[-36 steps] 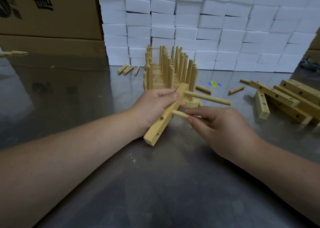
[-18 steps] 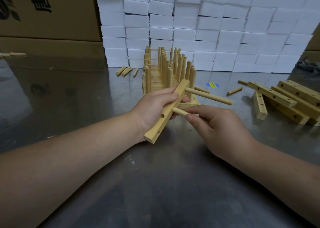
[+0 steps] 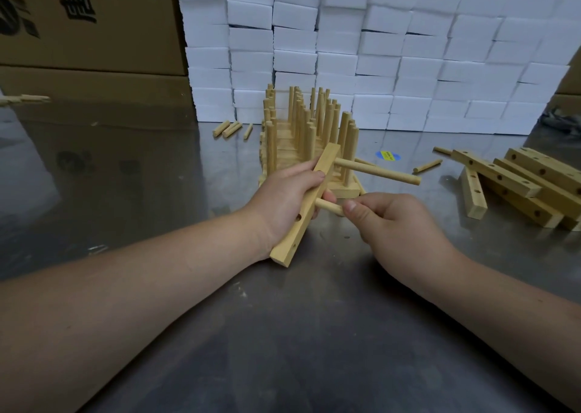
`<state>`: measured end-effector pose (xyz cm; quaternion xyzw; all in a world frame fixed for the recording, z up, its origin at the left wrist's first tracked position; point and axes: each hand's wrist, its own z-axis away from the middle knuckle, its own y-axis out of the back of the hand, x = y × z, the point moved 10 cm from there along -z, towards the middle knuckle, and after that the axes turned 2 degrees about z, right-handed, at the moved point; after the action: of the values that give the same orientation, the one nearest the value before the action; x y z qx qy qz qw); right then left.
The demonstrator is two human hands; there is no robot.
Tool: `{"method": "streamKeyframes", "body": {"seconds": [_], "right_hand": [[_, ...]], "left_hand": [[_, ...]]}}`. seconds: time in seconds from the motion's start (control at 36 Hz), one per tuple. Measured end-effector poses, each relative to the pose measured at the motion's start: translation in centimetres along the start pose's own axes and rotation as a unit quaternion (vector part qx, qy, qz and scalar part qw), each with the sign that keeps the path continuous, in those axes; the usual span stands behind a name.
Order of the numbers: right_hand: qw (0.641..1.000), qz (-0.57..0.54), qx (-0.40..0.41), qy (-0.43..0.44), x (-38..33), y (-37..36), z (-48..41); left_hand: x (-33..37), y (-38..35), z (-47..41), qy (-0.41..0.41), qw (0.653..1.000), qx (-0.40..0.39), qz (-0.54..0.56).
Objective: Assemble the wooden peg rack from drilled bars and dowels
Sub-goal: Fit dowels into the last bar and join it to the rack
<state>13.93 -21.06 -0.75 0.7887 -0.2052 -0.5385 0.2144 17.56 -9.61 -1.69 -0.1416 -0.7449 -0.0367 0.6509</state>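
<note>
Head view: a drilled bar (image 3: 292,243) is gripped aslant over the desk (image 3: 283,334) by the left hand (image 3: 279,202), fingers (image 3: 309,175) curled round it, with one dowel (image 3: 377,171) already seated near its far end. A second dowel (image 3: 327,205) is pinched by the right hand (image 3: 399,224), its tip at the next hole. If pushed askew, it could be jammed or the hole chipped; if the bar is let twist, the seated dowel could be knocked against the racks (image 3: 301,129) behind.

Light: even, overhead | Glare: soft sheen on desk (image 3: 132,173) left of foam blocks (image 3: 377,51) | Edges: wide-angle bowing | Focus: sharp
</note>
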Motion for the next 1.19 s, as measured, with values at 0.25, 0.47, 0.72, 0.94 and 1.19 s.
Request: {"method": "streamKeyframes", "body": {"seconds": [0.25, 0.47, 0.72, 0.94, 1.19], "right_hand": [[0.997, -0.076, 0.029, 0.011, -0.4, 1.0, 0.4], [0.978, -0.151, 0.137, -0.042, 1.7, 4.0, 0.1], [0.954, -0.101, 0.228, -0.164, 6.1, 6.4, -1.3], [0.956, -0.007, 0.213, -0.203, 8.1, 6.6, -3.5], [0.897, 0.431, 0.021, -0.097, 6.4, 3.9, -12.1]], "left_hand": [[-0.3, 0.4, -0.2, 0.011, 1.000, 0.021, 0.012], [-0.7, 1.3, -0.3, 0.037, 0.993, 0.068, 0.092], [-1.4, 2.0, -0.4, 0.057, 0.989, 0.089, 0.106], [-1.4, 2.0, -0.4, 0.060, 0.985, 0.098, 0.125], [-1.4, 2.1, -0.6, 0.055, 0.988, 0.090, 0.115]]}}
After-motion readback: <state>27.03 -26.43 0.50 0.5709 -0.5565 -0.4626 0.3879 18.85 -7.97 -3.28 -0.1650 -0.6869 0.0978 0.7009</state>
